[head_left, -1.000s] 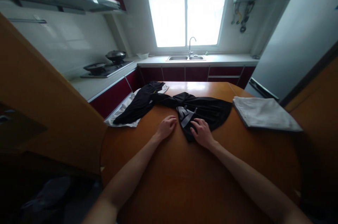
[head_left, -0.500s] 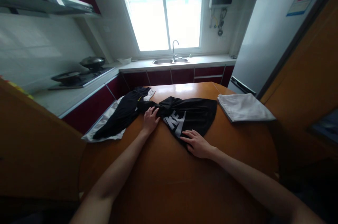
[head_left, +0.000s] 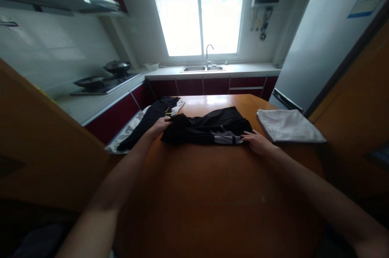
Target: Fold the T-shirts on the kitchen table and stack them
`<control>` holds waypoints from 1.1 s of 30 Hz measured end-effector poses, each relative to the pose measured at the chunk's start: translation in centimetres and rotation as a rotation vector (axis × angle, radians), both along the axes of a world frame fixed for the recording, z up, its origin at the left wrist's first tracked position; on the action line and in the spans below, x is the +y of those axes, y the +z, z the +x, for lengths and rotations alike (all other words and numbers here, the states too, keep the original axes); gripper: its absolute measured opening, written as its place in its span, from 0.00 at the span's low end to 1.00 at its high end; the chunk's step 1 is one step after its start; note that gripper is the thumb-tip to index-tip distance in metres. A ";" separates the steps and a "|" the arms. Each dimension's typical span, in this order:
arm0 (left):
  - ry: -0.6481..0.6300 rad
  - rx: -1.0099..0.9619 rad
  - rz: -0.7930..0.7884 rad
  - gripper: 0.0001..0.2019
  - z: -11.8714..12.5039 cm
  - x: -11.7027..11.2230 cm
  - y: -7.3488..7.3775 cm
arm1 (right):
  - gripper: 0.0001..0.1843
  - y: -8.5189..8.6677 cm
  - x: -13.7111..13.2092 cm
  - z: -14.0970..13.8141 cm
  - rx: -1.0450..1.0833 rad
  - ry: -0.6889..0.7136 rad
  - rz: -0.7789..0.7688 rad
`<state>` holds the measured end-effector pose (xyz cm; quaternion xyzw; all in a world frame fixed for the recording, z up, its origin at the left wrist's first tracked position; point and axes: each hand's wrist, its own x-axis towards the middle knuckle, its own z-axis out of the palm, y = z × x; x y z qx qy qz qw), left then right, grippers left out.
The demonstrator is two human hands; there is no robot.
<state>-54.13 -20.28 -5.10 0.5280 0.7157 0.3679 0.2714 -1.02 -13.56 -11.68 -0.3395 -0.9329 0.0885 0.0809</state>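
A black garment with white lettering (head_left: 206,128) lies across the wooden table in front of me, its near edge partly folded over so that little of the print shows. At its upper left corner my left hand (head_left: 160,126) is closed, with the fabric pinched and slightly lifted. My right hand (head_left: 257,142) has its fingers closed on the lower right end, beside the white print. Left of it rests a dark garment with a yellow mark (head_left: 142,122), on top of a white cloth (head_left: 121,138). A folded white cloth (head_left: 288,125) sits to the right.
The wooden table (head_left: 197,185) has a rounded edge. Beyond it runs a counter with a sink (head_left: 194,69) and faucet (head_left: 208,53). Pans (head_left: 117,67) stand on the stove at left. A fridge (head_left: 319,43) is at right.
My left hand has moved to the garment's upper left corner and taken hold. My right hand moved right and away from me. The garment's near side is now folded over and straighter.
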 end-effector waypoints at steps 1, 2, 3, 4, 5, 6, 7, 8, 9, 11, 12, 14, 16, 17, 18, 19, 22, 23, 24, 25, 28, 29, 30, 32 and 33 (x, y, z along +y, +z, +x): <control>0.052 -0.015 0.012 0.08 -0.6 -0.6 -0.1 | 0.32 0.2 1.1 -0.5 -0.030 -0.090 0.031; 0.105 -0.021 0.024 0.09 -1.0 -1.3 -0.3 | 0.30 0.4 1.9 -1.1 -0.055 -0.196 0.064; 0.156 -0.017 0.036 0.10 -1.4 -2.0 -0.6 | 0.30 0.6 2.3 -2.1 -0.070 -0.307 0.097; 0.207 -0.004 0.051 0.11 -1.7 -2.8 -1.0 | 0.30 0.8 2.3 -3.2 -0.066 -0.405 0.131; 0.258 0.019 0.070 0.14 -1.9 -3.6 -1.3 | 0.30 0.9 1.9 -4.5 -0.037 -0.473 0.162; 0.306 0.049 0.092 0.17 -1.9 -4.4 -1.7 | 0.29 0.9 1.0 -6.0 0.012 -0.501 0.186; 0.354 0.078 0.118 0.20 -1.8 -5.2 -2.1 | 0.27 0.8 -0.2 -7.5 0.076 -0.480 0.204; 0.389 0.123 0.153 0.24 -1.6 -6.1 -2.5 | 0.25 0.6 -1.7 -9.1 0.149 -0.426 0.210; 0.397 0.193 0.197 0.27 -1.2 -7.0 -2.9 | 0.22 0.4 -3.4 -10.7 0.204 -0.357 0.199; 0.296 0.398 0.288 0.32 -0.3 -8.7 -3.7 | 0.19 -0.2 -6.7 -13.5 0.268 -0.223 0.185; 0.198 0.518 0.320 0.33 0.3 -9.5 -4.0 | 0.19 -0.5 -8.1 -14.6 0.289 -0.172 0.174; -0.002 0.726 0.329 0.34 1.2 -10.7 -4.7 | 0.21 -1.2 -9.9 -16.4 0.300 -0.115 0.158; -0.103 0.825 0.281 0.32 1.7 -11.3 -5.0 | 0.24 -1.8 -10.4 -17.4 0.266 -0.116 0.138; -0.121 0.847 0.252 0.30 1.9 -11.4 -5.1 | 0.25 -2.1 -10.2 -17.6 0.238 -0.130 0.126; -0.132 0.855 0.225 0.27 2.1 -11.5 -5.1 | 0.25 -2.4 -9.8 -17.6 0.210 -0.147 0.113; -0.139 0.855 0.206 0.24 2.4 -11.5 -5.1 | 0.25 -2.7 -9.2 -17.4 0.189 -0.168 0.103; -0.137 0.827 0.227 0.16 4.4 -11.6 -5.2 | 0.23 -3.3 -6.2 -15.6 0.170 -0.245 0.088; -0.147 0.812 0.257 0.14 5.4 -11.6 -5.3 | 0.23 -3.3 -5.0 -14.6 0.176 -0.285 0.084; -0.179 0.795 0.289 0.13 6.6 -11.7 -5.3 | 0.22 -3.3 -3.9 -13.7 0.183 -0.332 0.083; -0.236 0.776 0.322 0.13 7.7 -11.7 -5.3 | 0.23 -3.2 -3.0 -12.7 0.201 -0.403 0.083; -0.456 0.709 0.397 0.22 10.1 -11.7 -5.0 | 0.24 -2.8 -2.2 -10.4 0.338 -0.590 0.164; -0.498 0.689 0.407 0.27 10.2 -11.7 -4.7 | 0.23 -2.7 -2.8 -10.0 0.389 -0.589 0.191; -0.514 0.672 0.405 0.31 9.9 -11.8 -4.5 | 0.21 -2.6 -3.8 -9.9 0.429 -0.546 0.204; -0.507 0.652 0.361 0.35 8.4 -12.0 -4.2 | 0.15 -2.6 -6.7 -10.2 0.465 -0.389 0.173; -0.495 0.643 0.326 0.36 7.3 -12.2 -4.2 | 0.13 -2.6 -8.3 -10.6 0.455 -0.295 0.144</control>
